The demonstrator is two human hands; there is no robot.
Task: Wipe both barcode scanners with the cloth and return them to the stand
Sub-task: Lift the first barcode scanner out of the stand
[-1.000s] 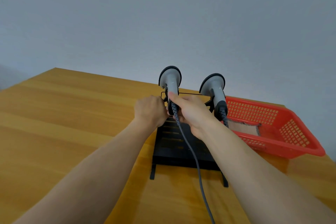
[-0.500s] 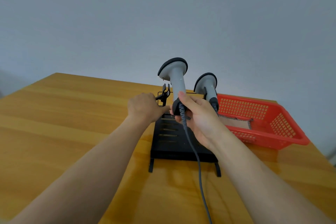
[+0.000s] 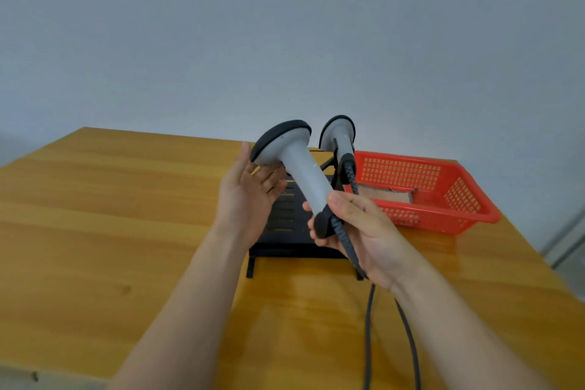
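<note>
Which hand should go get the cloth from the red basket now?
Probably the left hand: it is open beside the held scanner, whose handle the right hand grips. The cloth lies in the basket on the right, so it must reach across.

- Bright, soft, even light, with no harsh glare anywhere.
- Surface (image 3: 95,215) has a mild glossy sheen in front of the stand (image 3: 285,241), plus a faint soft shadow under it.
- Wall (image 3: 285,25) goes darker toward the top.
- Wide-angle lens bends the surface edges; forearms (image 3: 190,310) look soft near the bottom.
</note>
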